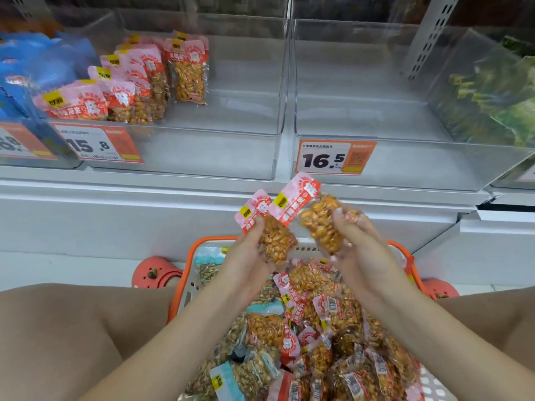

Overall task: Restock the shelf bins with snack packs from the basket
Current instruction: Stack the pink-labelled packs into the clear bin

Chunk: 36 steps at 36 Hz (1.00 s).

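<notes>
My left hand [249,256] grips a pink-topped peanut pack [270,233] above the basket. My right hand [359,244] grips a second pink-topped peanut pack [315,215] beside it; the two packs nearly touch. Below them the orange basket [188,273] holds several snack packs [318,328], pink ones and teal ones. On the shelf, a clear bin [231,151] at left centre holds a row of the same pink packs [139,88] in its left part. The clear bin [405,166] to its right, tagged 16.5, holds nothing.
Blue packs [34,70] fill the bin at far left, green packs [498,105] the bin at far right. Price tags [333,157] hang on the bin fronts. A white shelf ledge [144,209] runs below. My knees flank the basket, with red clogs [156,273] on the floor.
</notes>
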Available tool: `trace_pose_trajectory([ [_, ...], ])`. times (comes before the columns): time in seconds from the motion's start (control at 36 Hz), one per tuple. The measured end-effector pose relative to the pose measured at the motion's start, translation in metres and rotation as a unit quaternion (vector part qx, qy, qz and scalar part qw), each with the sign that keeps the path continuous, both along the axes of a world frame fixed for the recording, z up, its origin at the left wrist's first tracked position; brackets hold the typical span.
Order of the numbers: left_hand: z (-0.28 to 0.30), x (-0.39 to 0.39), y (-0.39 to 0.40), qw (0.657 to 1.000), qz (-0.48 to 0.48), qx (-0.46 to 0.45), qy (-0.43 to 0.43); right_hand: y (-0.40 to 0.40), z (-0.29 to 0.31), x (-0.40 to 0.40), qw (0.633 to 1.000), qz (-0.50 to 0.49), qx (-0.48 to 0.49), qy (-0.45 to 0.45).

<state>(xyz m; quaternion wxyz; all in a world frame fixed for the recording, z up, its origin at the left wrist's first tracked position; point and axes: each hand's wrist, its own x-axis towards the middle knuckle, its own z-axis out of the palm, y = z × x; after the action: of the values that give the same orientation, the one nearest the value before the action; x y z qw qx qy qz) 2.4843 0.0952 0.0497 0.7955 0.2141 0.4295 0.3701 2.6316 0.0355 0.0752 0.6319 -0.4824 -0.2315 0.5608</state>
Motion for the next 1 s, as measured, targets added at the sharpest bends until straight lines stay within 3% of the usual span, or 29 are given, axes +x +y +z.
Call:
trace_pose_trajectory([
  [0.08,0.004,0.004,-0.006,0.999,-0.035,0.029,-0.020,-0.003,-0.003,-0.008,0.997,0.035,-0.063,0.005],
  [0.25,0.014,0.002,-0.012,0.993,-0.092,0.053,-0.060,-0.003,-0.006,-0.010,0.993,0.001,-0.110,0.039],
  [0.36,0.010,0.004,-0.018,0.983,-0.124,0.138,0.019,-0.004,-0.005,-0.011,0.993,0.027,-0.119,-0.003],
  [0.47,0.009,0.001,-0.020,0.983,-0.117,0.141,0.029,-0.002,-0.005,-0.008,0.982,0.034,-0.138,-0.126],
  [0.58,0.012,-0.004,-0.015,0.980,-0.119,0.152,0.051,0.001,-0.003,-0.004,0.972,0.068,-0.137,-0.180],
  [0.92,0.012,-0.008,-0.014,0.970,-0.105,0.170,0.138,0.001,0.002,-0.002,0.941,0.121,-0.175,-0.262],
  [1.0,0.015,-0.011,-0.010,0.963,-0.131,0.187,0.142,0.005,0.010,0.008,0.954,0.168,-0.166,-0.182],
])
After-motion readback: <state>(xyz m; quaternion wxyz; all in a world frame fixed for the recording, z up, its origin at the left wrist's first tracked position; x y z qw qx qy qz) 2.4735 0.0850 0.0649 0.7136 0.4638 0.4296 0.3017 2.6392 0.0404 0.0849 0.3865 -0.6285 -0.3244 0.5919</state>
